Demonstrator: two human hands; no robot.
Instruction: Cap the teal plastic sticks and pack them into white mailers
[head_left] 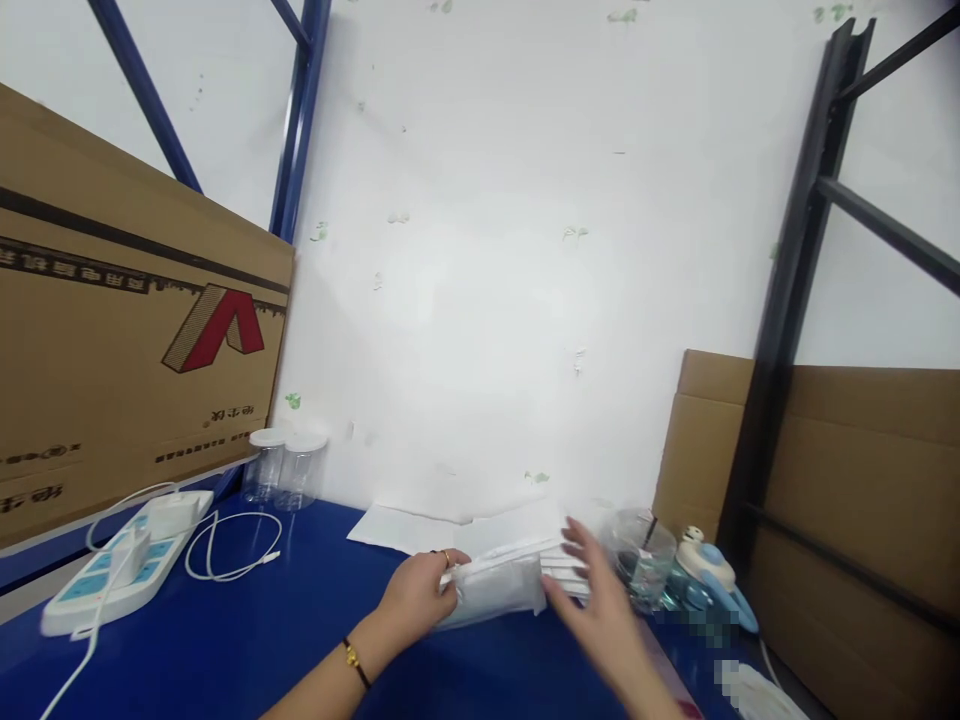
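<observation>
A whitish packet in a translucent plastic wrapper (496, 590) is held low over the blue tabletop. My left hand (420, 592) grips its left end, with the thumb in front and the fingers behind. At the other end is my right hand (600, 605), its fingers spread and its thumb at the packet's right edge; whether the thumb touches cannot be made out. Behind the packet lie white sheets (409, 527) against the wall. Part of a stack of white, layered pieces (564, 572) shows between the packet and my right hand.
On the left are a white power strip (105, 590), a looped white cable (232, 575) and two clear jars (300, 475) with white lids. A clear tub (637, 560) and a blue-and-white object (712, 575) stand on the right. Cardboard (870, 520) and rack posts (795, 300) flank the table.
</observation>
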